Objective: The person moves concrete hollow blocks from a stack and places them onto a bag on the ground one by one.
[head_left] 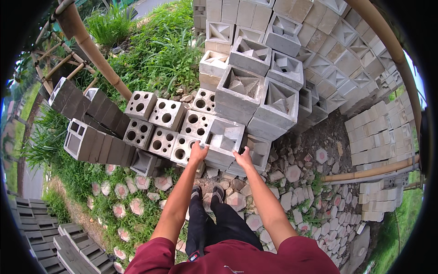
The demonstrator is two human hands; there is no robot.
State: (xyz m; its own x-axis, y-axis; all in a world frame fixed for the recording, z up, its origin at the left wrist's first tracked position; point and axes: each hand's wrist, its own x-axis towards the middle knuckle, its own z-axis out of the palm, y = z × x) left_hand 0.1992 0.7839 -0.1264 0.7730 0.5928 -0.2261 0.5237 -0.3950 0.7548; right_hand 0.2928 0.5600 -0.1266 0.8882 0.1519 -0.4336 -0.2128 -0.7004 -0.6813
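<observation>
A grey concrete vent block [224, 133], with slanted shapes recessed in its square face, sits in front of me at the near end of the stacks. My left hand [199, 151] grips its near left corner, the thumb pointing inward over the edge. On the near right corner my right hand [243, 157] holds it the same way, fingers partly hidden down the side. To its left, blocks with round holes [193, 119] stand close to my left hand. Another recessed block [259, 150] lies just beyond my right hand, to its right.
Taller stacks of hollow grey blocks [279, 102] rise straight ahead, with a wall of pale blocks [337, 50] behind. Bamboo poles [98, 55] frame the left side. Hexagonal pavers [236, 201] and loose rubble cover the ground at my feet. Solid-sided blocks [98, 144] stand in rows at left.
</observation>
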